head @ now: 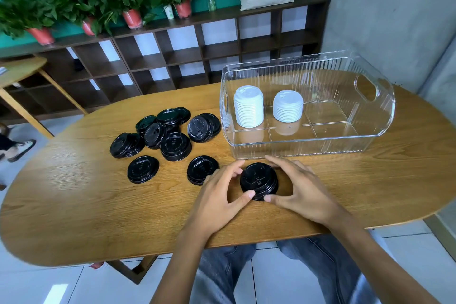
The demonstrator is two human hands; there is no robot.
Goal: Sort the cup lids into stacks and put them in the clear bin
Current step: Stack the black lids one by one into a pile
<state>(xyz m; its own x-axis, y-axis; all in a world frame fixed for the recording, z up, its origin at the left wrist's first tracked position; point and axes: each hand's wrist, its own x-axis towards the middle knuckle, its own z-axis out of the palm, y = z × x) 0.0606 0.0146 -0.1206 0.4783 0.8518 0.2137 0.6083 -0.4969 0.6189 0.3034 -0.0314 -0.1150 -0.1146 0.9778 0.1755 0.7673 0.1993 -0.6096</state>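
Wooden tabletop [74, 205]: clear bin [370, 136] far right with two white stacks [248, 110]. Black lids [170, 131] loose at left. Our left hand [217, 195] and right hand [303, 187] pinch a short black stack [259, 180] near centre. We judge it light, thin, slippery; grip the rims.

One view only, head cam, so no overlap w/ any other view. It's sitting above the near edge of the wooden bench [74, 205], looking fwd and steeply down. Wide-angle lens is bowing the bench edges and the shelf unit [172, 52] at the back wall. Both hands are showing close in, low centre: left hand [217, 195], right hand [301, 187], forearms running in from the bottom edge. Clear bin [370, 140] is sitting mid-distance, right of centre. Own knees and floor tiles are showing under the bench edge, at bottom.
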